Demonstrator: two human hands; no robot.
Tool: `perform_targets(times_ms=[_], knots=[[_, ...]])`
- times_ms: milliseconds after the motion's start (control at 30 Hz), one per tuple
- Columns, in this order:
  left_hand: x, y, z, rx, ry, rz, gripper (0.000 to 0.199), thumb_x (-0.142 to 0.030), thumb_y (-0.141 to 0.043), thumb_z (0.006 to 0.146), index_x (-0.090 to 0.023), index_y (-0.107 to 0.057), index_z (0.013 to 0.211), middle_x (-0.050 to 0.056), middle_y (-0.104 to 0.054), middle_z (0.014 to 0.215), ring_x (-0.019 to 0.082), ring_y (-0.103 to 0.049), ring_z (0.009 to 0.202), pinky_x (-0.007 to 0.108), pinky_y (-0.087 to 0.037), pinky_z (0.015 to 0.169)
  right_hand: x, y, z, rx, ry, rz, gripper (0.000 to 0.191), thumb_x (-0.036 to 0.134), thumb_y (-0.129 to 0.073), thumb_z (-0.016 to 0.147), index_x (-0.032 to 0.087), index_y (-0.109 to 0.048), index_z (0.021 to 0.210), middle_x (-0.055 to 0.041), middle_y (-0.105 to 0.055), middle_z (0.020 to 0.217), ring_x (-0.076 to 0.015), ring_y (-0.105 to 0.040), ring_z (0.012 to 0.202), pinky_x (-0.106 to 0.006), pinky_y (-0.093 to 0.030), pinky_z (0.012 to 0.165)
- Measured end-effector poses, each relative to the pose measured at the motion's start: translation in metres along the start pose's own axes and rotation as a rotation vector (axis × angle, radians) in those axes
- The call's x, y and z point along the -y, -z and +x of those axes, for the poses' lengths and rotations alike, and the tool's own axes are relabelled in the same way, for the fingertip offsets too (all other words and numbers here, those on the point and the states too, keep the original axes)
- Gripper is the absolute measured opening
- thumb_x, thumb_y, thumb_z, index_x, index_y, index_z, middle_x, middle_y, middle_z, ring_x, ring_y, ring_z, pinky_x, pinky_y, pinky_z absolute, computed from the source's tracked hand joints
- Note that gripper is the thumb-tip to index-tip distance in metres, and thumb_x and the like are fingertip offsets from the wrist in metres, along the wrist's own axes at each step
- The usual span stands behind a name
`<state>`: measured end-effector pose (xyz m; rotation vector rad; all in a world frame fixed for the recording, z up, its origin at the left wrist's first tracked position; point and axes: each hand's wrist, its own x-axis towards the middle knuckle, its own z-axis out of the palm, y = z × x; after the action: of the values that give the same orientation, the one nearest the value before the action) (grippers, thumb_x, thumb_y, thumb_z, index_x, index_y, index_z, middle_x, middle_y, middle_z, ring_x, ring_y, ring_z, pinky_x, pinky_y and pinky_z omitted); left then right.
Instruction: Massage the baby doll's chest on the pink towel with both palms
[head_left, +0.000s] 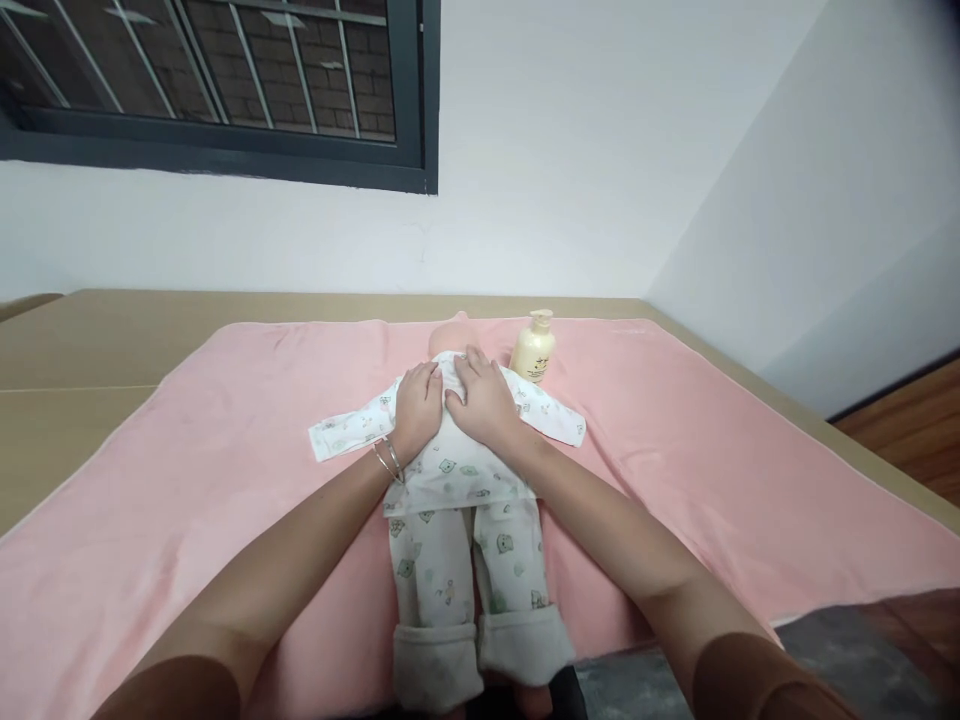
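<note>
A baby doll (450, 338) in a white printed top (457, 465) and matching trousers (439, 570) lies stretched out, its head away from me. Both sleeves spread sideways, and the trouser legs, with thick turned-up cuffs, point towards me. My left hand (420, 405), with bangles at the wrist, rests flat on the left side of the doll's upper body. On the right side of the chest or back, my right hand (482, 400) lies flat, thumb apart from the fingers. Which way the doll faces I cannot tell. Neither hand grips anything.
A cream pump bottle (533, 348) stands just beyond the doll's right-hand sleeve. Under everything a pink blanket (247, 440) covers most of the wooden table (90, 345). White walls and a dark-framed window (420, 150) close off the far side.
</note>
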<state>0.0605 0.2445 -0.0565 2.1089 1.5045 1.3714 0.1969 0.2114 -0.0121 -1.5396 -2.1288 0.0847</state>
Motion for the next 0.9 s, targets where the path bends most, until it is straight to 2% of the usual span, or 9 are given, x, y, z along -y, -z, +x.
perform_targets(times_ms=[167, 300, 400, 467, 567, 633, 700, 833, 900], knots=[[0.0, 0.001, 0.0, -0.006, 0.019, 0.013, 0.04, -0.034, -0.032, 0.104, -0.016, -0.065, 0.117, 0.012, -0.068, 0.122, 0.025, -0.061, 0.118, 0.042, -0.045, 0.108, -0.004, 0.001, 0.0, -0.191, 0.01, 0.067, 0.058, 0.026, -0.045, 0.089, 0.008, -0.05, 0.144, -0.0157, -0.029, 0.163, -0.0275, -0.026, 0.154, -0.049, -0.022, 0.126], [0.001, 0.0, 0.0, 0.013, 0.001, 0.036, 0.037, -0.031, -0.034, 0.102, -0.017, -0.066, 0.116, 0.012, -0.069, 0.121, 0.026, -0.062, 0.115, 0.043, -0.046, 0.107, -0.005, -0.009, -0.001, -0.133, 0.052, 0.14, 0.049, 0.023, -0.04, 0.091, 0.01, -0.063, 0.133, -0.0141, -0.05, 0.151, -0.0225, -0.046, 0.143, -0.04, -0.032, 0.124], [0.001, 0.002, 0.001, 0.019, 0.002, 0.08, 0.035, -0.027, -0.037, 0.1, -0.016, -0.065, 0.119, 0.013, -0.068, 0.123, 0.028, -0.061, 0.117, 0.044, -0.046, 0.107, -0.007, -0.005, 0.002, -0.165, 0.067, 0.164, 0.049, 0.022, -0.041, 0.09, 0.011, -0.064, 0.131, -0.0133, -0.051, 0.15, -0.0217, -0.049, 0.141, -0.038, -0.036, 0.121], [-0.001, 0.005, 0.003, 0.051, -0.011, 0.154, 0.035, -0.024, -0.039, 0.097, -0.014, -0.064, 0.12, 0.014, -0.068, 0.123, 0.029, -0.061, 0.117, 0.046, -0.046, 0.106, -0.013, 0.007, 0.007, -0.261, 0.049, 0.157, 0.052, 0.022, -0.04, 0.089, 0.014, -0.061, 0.136, -0.0111, -0.044, 0.156, -0.0221, -0.044, 0.145, -0.041, -0.036, 0.121], [-0.011, 0.014, 0.005, 0.178, -0.065, 0.317, 0.036, -0.02, -0.036, 0.096, -0.012, -0.066, 0.115, 0.017, -0.069, 0.114, 0.031, -0.063, 0.11, 0.047, -0.049, 0.101, -0.029, 0.037, 0.016, -0.377, -0.008, 0.127, 0.055, 0.024, -0.039, 0.089, 0.016, -0.056, 0.14, -0.0102, -0.035, 0.161, -0.0237, -0.036, 0.15, -0.047, -0.033, 0.122], [-0.021, 0.02, 0.005, 0.233, -0.077, 0.402, 0.038, -0.018, -0.034, 0.096, -0.009, -0.065, 0.118, 0.019, -0.068, 0.115, 0.032, -0.063, 0.112, 0.048, -0.049, 0.1, -0.042, 0.057, 0.02, -0.396, -0.063, 0.12, 0.058, 0.026, -0.04, 0.088, 0.013, -0.053, 0.143, -0.0134, -0.03, 0.163, -0.0253, -0.033, 0.151, -0.048, -0.032, 0.122], [-0.034, 0.027, 0.002, 0.275, -0.075, 0.436, 0.041, -0.019, -0.036, 0.096, -0.008, -0.062, 0.126, 0.021, -0.065, 0.125, 0.033, -0.06, 0.121, 0.048, -0.047, 0.105, -0.052, 0.072, 0.023, -0.389, -0.139, 0.132, 0.06, 0.028, -0.04, 0.088, 0.009, -0.05, 0.144, -0.0174, -0.029, 0.163, -0.0263, -0.034, 0.151, -0.047, -0.035, 0.121], [-0.063, 0.056, -0.011, 0.401, -0.03, 0.244, 0.042, -0.027, -0.048, 0.094, -0.014, -0.062, 0.133, 0.014, -0.062, 0.138, 0.031, -0.059, 0.129, 0.045, -0.048, 0.11, -0.062, 0.086, 0.023, -0.413, -0.209, 0.213, 0.059, 0.03, -0.043, 0.087, 0.011, -0.053, 0.142, -0.0185, -0.033, 0.161, -0.0276, -0.039, 0.148, -0.048, -0.036, 0.12], [-0.075, 0.083, -0.02, 0.32, 0.027, 0.137, 0.044, -0.03, -0.052, 0.093, -0.018, -0.061, 0.135, 0.009, -0.062, 0.141, 0.028, -0.059, 0.13, 0.043, -0.049, 0.111, -0.066, 0.089, 0.022, -0.438, -0.172, 0.274, 0.058, 0.031, -0.047, 0.085, 0.015, -0.056, 0.14, -0.015, -0.036, 0.16, -0.0275, -0.039, 0.148, -0.05, -0.036, 0.12]])
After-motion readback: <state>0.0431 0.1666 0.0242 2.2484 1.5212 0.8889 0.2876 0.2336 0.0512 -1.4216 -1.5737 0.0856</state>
